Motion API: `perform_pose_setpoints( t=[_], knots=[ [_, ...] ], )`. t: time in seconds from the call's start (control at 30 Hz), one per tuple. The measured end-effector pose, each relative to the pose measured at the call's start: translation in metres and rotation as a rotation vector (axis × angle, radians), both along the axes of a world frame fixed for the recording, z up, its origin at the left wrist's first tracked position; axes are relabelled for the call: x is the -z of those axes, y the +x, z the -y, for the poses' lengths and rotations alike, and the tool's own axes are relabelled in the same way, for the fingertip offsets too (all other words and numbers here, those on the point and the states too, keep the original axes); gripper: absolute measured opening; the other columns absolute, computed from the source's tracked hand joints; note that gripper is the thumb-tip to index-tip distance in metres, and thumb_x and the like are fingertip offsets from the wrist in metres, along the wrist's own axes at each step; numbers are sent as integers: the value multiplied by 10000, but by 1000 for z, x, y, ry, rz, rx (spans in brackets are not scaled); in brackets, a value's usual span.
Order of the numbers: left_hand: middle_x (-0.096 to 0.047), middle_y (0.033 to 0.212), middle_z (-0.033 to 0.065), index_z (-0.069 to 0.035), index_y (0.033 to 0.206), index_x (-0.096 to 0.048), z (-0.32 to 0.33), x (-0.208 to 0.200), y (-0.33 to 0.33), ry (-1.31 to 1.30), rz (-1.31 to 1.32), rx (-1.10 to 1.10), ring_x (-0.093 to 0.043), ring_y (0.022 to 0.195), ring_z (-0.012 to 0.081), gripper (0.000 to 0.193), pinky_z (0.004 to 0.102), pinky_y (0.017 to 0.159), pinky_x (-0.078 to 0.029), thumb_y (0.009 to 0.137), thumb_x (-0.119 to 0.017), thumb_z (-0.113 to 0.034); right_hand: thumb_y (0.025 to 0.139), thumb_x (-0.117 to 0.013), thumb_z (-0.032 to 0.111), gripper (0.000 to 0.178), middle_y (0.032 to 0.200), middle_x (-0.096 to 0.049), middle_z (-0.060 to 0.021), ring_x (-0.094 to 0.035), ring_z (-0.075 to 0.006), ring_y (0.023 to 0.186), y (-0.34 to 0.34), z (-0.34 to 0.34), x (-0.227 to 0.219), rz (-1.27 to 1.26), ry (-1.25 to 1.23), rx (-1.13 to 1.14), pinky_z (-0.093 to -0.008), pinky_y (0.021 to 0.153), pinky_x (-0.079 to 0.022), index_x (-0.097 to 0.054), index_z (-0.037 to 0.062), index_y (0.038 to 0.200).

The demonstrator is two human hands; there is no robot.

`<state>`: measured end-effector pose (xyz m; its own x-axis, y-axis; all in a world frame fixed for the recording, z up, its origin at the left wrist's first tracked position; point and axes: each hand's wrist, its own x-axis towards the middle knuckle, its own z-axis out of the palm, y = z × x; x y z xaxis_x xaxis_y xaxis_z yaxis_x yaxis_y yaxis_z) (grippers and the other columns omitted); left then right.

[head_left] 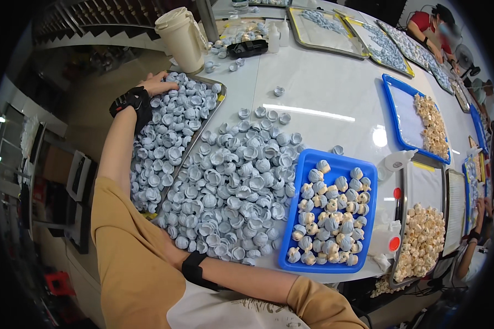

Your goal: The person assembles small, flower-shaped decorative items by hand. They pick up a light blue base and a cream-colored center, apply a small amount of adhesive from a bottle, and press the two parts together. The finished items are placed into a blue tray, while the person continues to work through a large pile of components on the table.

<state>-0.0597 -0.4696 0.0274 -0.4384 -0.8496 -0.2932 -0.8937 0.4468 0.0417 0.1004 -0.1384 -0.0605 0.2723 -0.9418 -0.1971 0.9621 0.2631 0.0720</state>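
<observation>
Many pale blue-grey hollow shells, shaped like small cups, fill a long metal tray (198, 134) at the table's left side. My left hand (158, 85), with a black wrist wrap, grips this tray's far left corner; its fingers lie over the rim beside the shells. My right forearm crosses low in front of me, a black band at its wrist. Only part of my right hand (173, 251) shows by the tray's near end; its fingers are hidden behind my left sleeve. A wide heap of the same shells (230, 192) lies against the tray's right side.
A blue tray (289, 241) holds cream pieces capped with blue-grey shells. Beyond it are another blue tray (392, 118), a metal tray of cream pieces (420, 241) and white bottles (399, 159). A cream bucket (180, 41) stands far left. Other people work at the far right.
</observation>
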Motion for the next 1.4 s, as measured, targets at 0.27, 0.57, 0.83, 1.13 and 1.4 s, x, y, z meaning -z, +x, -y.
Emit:
perform_pose_setpoints(
  t=[0.27,0.57,0.83,1.13,1.4],
  knots=[
    [-220,1391,300,-209,1366,-350,4,-2,3,-12,10,-4,-279,1274,468,926,480,1029,-282,578,-629,-608,942,-407,275,325,1037,-629,-110,-617,-224,890,0,4,5,110,0,-87,-319,778,-498,-561,43,1109],
    [-310,1333,268,-172,1307,-420,13,17,8,-32,-182,52,-385,1198,436,827,443,998,-340,602,-649,-538,946,-394,280,336,1060,-623,-113,-612,-235,909,2,5,3,177,-22,-131,-327,791,-494,-554,40,1119],
    [-569,967,168,-87,971,-564,33,24,27,-56,-366,303,-546,943,282,400,350,824,-434,630,-689,-255,954,-373,292,355,1096,-613,-116,-605,-248,936,-9,-2,-5,285,-3,-264,-336,815,-486,-544,36,1132],
    [-547,720,5,-118,900,-579,-42,-11,22,235,-511,158,-480,583,92,237,257,484,-400,678,-626,-186,673,-564,219,194,779,-497,-94,-448,-276,771,3,9,30,-1781,-814,792,-347,669,-390,-576,73,802],
    [-556,767,-2,-91,871,-587,-127,-30,14,467,-513,426,-502,641,85,197,231,545,-407,686,-602,-155,665,-568,172,116,742,-517,-93,-485,-278,777,-18,-2,5,-1789,-808,670,-360,683,-414,-571,67,712]
  ],
)
